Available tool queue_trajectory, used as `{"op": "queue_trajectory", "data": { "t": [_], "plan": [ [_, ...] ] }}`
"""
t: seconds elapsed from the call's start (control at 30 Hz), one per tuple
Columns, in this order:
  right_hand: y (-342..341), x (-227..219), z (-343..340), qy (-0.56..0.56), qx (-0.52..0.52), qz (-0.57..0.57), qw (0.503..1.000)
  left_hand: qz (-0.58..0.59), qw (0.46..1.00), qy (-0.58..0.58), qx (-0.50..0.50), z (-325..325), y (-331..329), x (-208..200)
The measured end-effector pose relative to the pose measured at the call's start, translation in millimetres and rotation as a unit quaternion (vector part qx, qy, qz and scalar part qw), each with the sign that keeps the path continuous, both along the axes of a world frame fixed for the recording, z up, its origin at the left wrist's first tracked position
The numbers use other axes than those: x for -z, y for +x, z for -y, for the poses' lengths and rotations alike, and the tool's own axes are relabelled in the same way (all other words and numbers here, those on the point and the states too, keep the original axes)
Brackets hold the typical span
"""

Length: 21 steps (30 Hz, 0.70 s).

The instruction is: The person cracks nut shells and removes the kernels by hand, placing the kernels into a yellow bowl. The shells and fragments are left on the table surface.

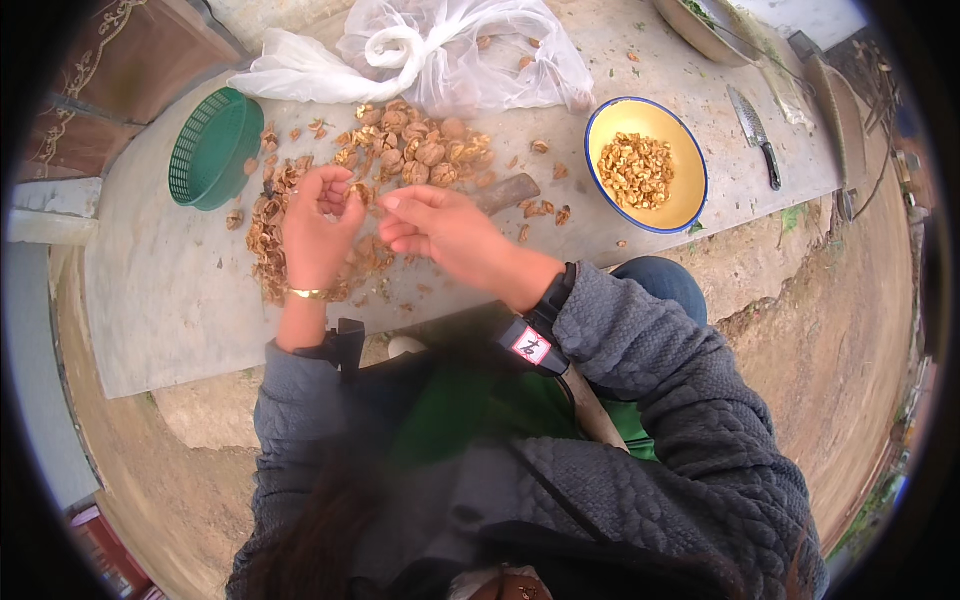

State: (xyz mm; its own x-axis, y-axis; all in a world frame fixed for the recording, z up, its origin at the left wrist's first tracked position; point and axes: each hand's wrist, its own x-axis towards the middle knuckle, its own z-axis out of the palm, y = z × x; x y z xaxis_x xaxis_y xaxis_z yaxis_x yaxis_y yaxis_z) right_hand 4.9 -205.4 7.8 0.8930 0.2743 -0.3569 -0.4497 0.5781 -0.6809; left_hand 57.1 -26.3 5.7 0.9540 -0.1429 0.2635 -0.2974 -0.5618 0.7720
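Note:
My left hand [322,228] is raised over the slab with its fingers curled, pinching a piece of walnut [361,192] between thumb and fingertips. Right beside it, my right hand [437,228] has its thumb and fingertips drawn together, pointing at that piece; whether anything is between them is too small to tell. Below the left hand spreads a heap of broken walnut shells [268,240]. Just beyond both hands is a pile of walnuts [430,152], some whole and some cracked. A flat, dull block-like tool [508,193] lies to the right of the pile.
A yellow blue-rimmed bowl [690,150] with walnut kernels [637,170] stands on the right. Past it lies a knife [752,130]. A green plastic basket [216,150] sits at the left, a clear plastic bag [470,55] at the back. The stone slab's near edge [190,382] faces me.

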Motion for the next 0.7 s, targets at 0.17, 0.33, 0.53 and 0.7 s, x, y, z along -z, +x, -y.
{"op": "queue_trajectory", "data": {
  "t": [0.17, 0.33, 0.53, 0.7],
  "plan": [
    [0.9, 2.5, -2.9, -0.062, 0.018, 0.039, 0.997, 0.094, 0.987, 0.122, 0.054, 22.1, -26.6, -20.4],
    [-0.7, 6.3, -4.4, -0.047, -0.016, 0.038, 0.998, 0.179, 0.959, 0.191, 0.112, 37.2, -36.6, -23.8],
    [0.6, 9.1, -4.8, 0.061, -0.005, -0.03, 0.998, 0.006, 0.984, 0.128, 0.125, 30.7, -45.3, -29.3],
    [3.3, 2.0, -3.2, 0.081, -0.013, -0.053, 0.995, -0.191, 0.971, -0.128, 0.066, 9.3, -25.7, -25.4]
  ]
}}
